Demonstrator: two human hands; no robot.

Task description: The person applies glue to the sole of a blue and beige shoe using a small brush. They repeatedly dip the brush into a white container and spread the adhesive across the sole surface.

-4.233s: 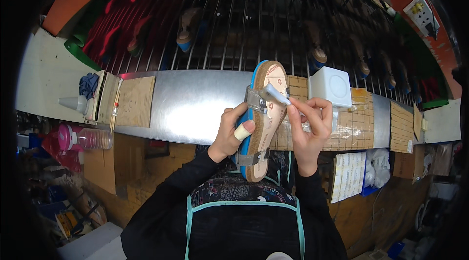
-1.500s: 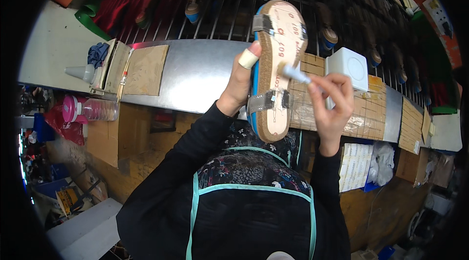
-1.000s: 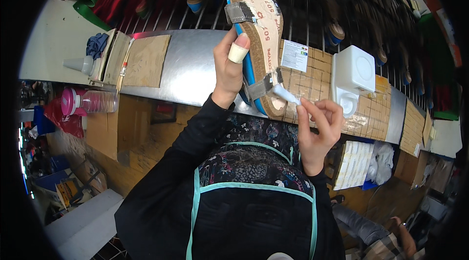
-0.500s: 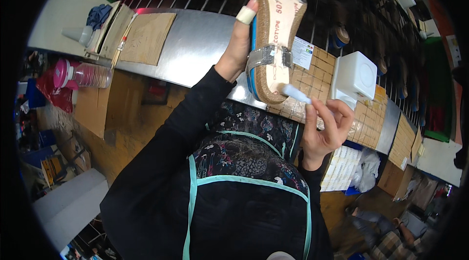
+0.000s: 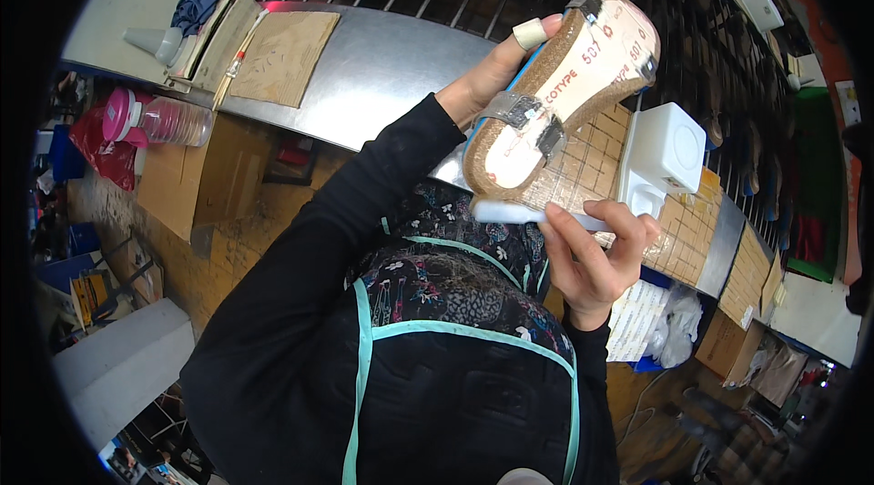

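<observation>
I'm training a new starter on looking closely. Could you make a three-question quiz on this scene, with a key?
1. Which hand holds the shoe?
2. True or false: the bottle at the left has a green lid.
3. What does the right hand hold? A) a cloth; B) a white tool; C) a cardboard sheet.

Key:
1. The left hand.
2. False: the lid is pink.
3. B: the white tool is in its fingers.
</observation>
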